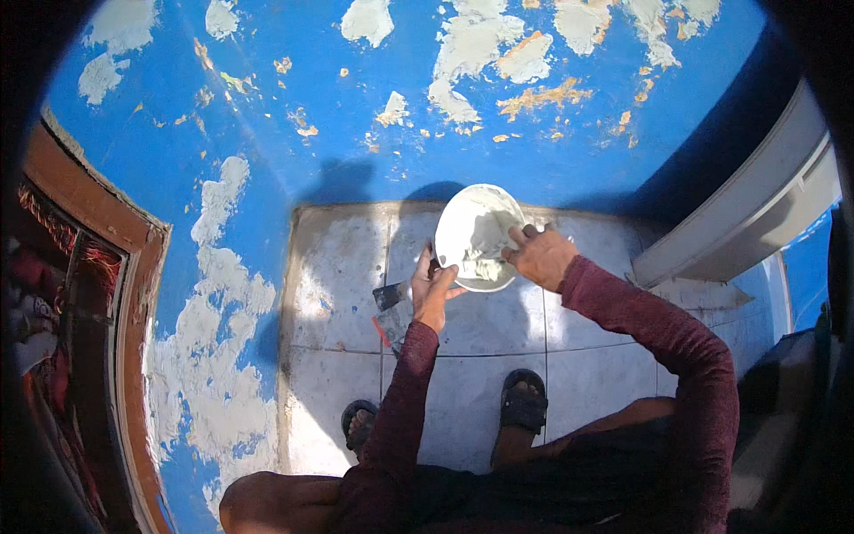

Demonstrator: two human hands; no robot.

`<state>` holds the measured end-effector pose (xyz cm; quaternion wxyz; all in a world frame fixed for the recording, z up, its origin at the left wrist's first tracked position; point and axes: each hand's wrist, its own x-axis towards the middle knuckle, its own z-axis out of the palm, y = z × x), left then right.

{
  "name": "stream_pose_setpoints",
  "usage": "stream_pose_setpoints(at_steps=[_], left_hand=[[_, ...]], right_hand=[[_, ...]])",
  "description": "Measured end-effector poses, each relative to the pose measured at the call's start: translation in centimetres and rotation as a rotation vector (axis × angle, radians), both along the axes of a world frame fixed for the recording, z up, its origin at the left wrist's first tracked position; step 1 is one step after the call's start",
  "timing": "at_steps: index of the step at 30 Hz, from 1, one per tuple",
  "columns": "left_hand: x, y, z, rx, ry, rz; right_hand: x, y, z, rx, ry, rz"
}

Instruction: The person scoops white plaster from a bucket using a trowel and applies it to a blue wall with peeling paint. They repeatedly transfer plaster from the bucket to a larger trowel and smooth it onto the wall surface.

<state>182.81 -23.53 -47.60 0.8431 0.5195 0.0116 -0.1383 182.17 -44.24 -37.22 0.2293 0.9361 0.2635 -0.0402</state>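
A white tub (455, 224) is tilted so that its mouth faces up toward me. Pale grey-white filler paste (489, 236) coats its inside. My left hand (433, 299) grips the tub from the lower left, with the thumb over the rim and the fingers round the outside. At the tub's right rim is my right hand (541, 258), its fingers curled in over the paste. Whatever those fingers hold, if anything, is hidden by the hand and the glare.
Patches of filler (218, 303) and flaked spots cover the blue wall (347, 116). Dark flat pieces (390, 296) lie on the tiled floor (480, 343) beside my left hand. A brown frame (138, 258) stands at left, a white panel (747, 209) at right. My sandalled feet (523, 405) are below.
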Motion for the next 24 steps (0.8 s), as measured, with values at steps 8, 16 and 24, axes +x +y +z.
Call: stream_pose_setpoints(at_steps=[8, 16, 24], left_hand=[[0.5, -0.2, 0.6, -0.022, 0.002, -0.037], [0.9, 0.7, 0.1, 0.022, 0.009, -0.029], [1.2, 0.9, -0.2, -0.033, -0.006, -0.052]], right_hand=[[1.4, -0.9, -0.2, -0.079, -0.172, 0.002], [1.4, -2.9, 2.2, 0.210, -0.011, -0.094], [1.3, -3.3, 1.1, 0.386, 0.087, -0.220]])
